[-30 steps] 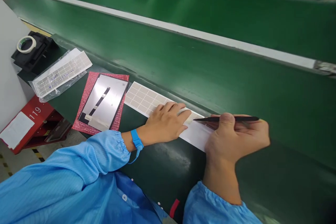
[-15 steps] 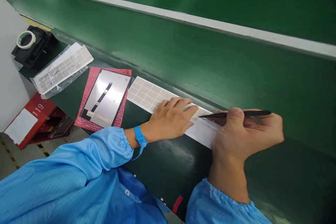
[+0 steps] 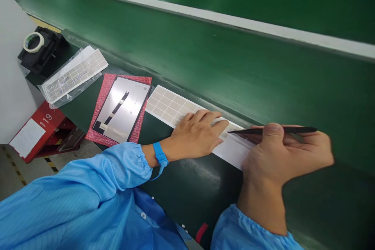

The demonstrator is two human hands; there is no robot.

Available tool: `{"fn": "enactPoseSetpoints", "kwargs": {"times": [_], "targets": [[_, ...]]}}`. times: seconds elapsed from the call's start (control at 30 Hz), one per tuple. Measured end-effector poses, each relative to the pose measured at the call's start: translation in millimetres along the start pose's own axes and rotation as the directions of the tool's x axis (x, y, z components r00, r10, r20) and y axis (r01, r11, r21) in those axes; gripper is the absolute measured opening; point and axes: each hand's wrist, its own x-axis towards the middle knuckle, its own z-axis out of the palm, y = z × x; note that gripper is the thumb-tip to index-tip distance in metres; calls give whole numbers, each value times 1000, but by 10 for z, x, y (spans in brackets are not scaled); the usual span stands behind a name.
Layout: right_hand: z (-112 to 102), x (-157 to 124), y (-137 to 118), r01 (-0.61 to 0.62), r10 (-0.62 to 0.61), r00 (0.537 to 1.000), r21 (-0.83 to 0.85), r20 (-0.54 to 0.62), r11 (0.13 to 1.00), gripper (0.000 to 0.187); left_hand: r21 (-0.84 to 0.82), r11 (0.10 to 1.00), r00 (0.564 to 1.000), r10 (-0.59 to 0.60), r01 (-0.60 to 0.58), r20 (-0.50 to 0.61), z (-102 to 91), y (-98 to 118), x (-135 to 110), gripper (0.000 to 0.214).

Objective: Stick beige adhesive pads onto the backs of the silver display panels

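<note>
The sheet [image 3: 168, 103], white with a grid of beige labels, lies flat on the dark green table [image 3: 187, 187], in front of the person. The left hand [image 3: 197, 134] rests palm down across its middle, the grip slightly spread and the fingers on the sheet. The right hand [image 3: 284, 152] is over the sheet's right end, its grip pinching a thin black tool [image 3: 301, 129] between thumb and fingers. The tool lies nearly level, its point aimed left at the sheet just beside the left fingertips; whether it touches the surface is hard to make out from this angle.

A blue strap [image 3: 159, 153] circles the left wrist, just past the cuff of a blue sleeve [image 3: 123, 164]. Just beside the sheet's left end, a silver panel [image 3: 136, 103] with a dark rim lies on pink bubble wrap [image 3: 103, 93]; a black strip [image 3: 117, 108] runs slantwise on the panel.

Farther left is a clear bag [image 3: 93, 80] with more label sheets [image 3: 84, 68], the top one bearing handwriting. Next to it stands a black block [image 3: 54, 47] with a tape roll [image 3: 34, 51] on it. Lower left, a red bin [image 3: 52, 115] is marked 119.
</note>
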Motion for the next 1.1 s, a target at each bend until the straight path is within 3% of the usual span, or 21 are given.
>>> {"fn": "enactPoseSetpoints", "kwargs": {"times": [0.37,0.53,0.7,0.8,0.97,1.1], "targets": [[59,-31,-59,64,-64,998,57,-5,996,29,-29,999,999,-16,17,34,-30,-9,21,41],[-22,40,-87,-19,26,997,100,-70,995,35,-34,999,1000,6,-5,21,-9,-48,9,44],[-327,176,-74,-141,165,961,121,-223,983,34,-156,988,998,9,-19,-68,61,-122,4,39],[-599,278,-63,-270,297,915,131,-273,954,29,-180,982,989,31,-57,-143,74,-152,-3,33],[-993,434,-120,-374,426,845,211,-324,903,30,-181,959,959,176,-218,-223,115,-87,-106,27],[-1083,477,-124,-432,513,806,299,-295,851,35,-118,934,923,303,-337,-239,240,24,-201,19]]}}
